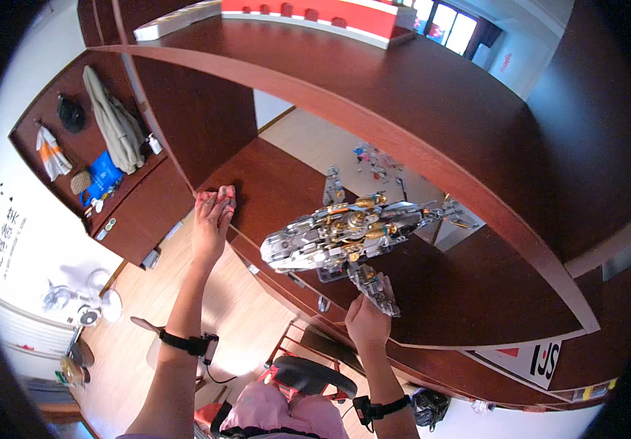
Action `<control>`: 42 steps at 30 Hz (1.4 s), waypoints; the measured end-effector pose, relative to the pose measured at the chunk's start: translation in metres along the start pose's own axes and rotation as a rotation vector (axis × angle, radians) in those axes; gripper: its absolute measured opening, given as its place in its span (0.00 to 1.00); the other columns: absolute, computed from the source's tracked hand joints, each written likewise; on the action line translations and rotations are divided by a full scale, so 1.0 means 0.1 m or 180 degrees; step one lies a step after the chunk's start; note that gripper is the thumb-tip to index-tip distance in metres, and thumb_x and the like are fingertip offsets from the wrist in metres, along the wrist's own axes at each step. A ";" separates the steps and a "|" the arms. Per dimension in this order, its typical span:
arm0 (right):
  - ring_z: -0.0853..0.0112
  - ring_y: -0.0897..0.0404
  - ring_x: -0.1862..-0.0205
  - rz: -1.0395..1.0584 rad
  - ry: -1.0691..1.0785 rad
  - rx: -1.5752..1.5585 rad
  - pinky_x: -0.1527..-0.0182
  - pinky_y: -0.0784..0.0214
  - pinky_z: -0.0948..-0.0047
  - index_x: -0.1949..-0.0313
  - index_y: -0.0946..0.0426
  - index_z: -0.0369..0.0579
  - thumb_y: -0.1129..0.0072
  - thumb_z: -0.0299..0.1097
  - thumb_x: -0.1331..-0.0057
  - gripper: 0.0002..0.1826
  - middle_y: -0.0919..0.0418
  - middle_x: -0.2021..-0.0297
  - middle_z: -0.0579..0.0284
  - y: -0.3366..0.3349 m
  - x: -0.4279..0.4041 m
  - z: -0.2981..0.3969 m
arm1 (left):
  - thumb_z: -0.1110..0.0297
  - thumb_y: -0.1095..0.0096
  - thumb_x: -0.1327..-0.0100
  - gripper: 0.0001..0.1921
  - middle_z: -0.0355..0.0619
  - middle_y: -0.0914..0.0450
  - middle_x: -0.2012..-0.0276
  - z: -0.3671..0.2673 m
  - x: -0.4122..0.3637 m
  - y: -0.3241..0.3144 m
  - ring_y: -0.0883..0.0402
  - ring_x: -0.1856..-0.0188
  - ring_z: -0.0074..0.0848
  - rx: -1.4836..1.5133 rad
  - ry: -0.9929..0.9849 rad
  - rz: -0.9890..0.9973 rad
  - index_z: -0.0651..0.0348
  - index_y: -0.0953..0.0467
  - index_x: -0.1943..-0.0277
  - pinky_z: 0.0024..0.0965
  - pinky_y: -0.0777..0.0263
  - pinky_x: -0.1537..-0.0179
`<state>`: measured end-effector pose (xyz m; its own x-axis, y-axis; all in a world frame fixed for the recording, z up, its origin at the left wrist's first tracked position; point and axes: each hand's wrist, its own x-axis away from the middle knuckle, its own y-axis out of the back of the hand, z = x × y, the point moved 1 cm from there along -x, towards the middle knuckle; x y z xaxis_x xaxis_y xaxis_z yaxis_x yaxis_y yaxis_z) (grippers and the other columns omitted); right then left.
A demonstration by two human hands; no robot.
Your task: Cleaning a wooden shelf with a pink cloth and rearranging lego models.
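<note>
My left hand (210, 228) grips a bunched red-and-pink cloth (230, 196) against the dark reddish-brown wooden shelf (274, 170), near its left front edge. In front of me a grey model spaceship (326, 241) with gold parts sits on a transparent stand (331, 274) over the shelf. Its nose points left and its narrow tail points right. My right hand (369, 324) holds the model's near wing (369, 282) by the outer end; some of the fingers are hidden behind the wing.
An upper wooden shelf (403, 93) curves over the model, bearing a red-and-white box (304, 16). Behind the lower shelf, small loose items (376, 159) show on a pale surface. A red-framed chair (310, 373) is below me. A coat (109, 120) hangs at left; a fan (87, 315) stands beyond.
</note>
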<state>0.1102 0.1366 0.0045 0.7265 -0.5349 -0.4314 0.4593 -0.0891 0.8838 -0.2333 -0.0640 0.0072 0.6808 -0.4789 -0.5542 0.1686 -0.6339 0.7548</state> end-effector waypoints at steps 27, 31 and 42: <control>0.73 0.21 0.51 0.0374 -0.1856 -0.5559 0.44 0.29 0.71 0.46 0.25 0.40 0.36 0.29 0.31 0.16 0.20 0.51 0.58 -0.47 -0.90 2.61 | 0.69 0.38 0.31 0.24 0.55 0.20 0.45 0.47 0.44 0.88 0.19 0.47 0.39 0.1591 0.1102 -0.0117 0.69 0.29 0.34 0.39 0.25 0.45; 0.65 0.20 0.53 -0.0877 -0.0959 -0.4166 0.47 0.30 0.61 0.52 0.26 0.37 0.38 0.26 0.32 0.12 0.19 0.56 0.53 -0.54 -1.65 2.82 | 0.68 0.38 0.30 0.25 0.60 0.22 0.42 0.95 -0.51 1.12 0.21 0.41 0.45 0.1624 0.0684 -0.0538 0.69 0.31 0.33 0.40 0.29 0.38; 0.47 0.52 0.21 0.0491 -0.0364 -0.1034 0.25 0.76 0.32 0.29 0.35 0.43 0.53 0.41 0.23 0.27 0.40 0.26 0.43 -1.62 -2.32 3.18 | 0.68 0.48 0.23 0.09 0.64 0.25 0.66 0.63 -1.60 1.40 0.27 0.64 0.57 0.1586 0.0275 -0.0959 0.67 0.34 0.55 0.42 0.29 0.59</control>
<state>-0.2951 0.0075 0.0191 0.7465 -0.6132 -0.2584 0.5003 0.2613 0.8255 -0.3632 -0.1141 0.1793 0.7141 -0.1954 -0.6723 0.0226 -0.9533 0.3011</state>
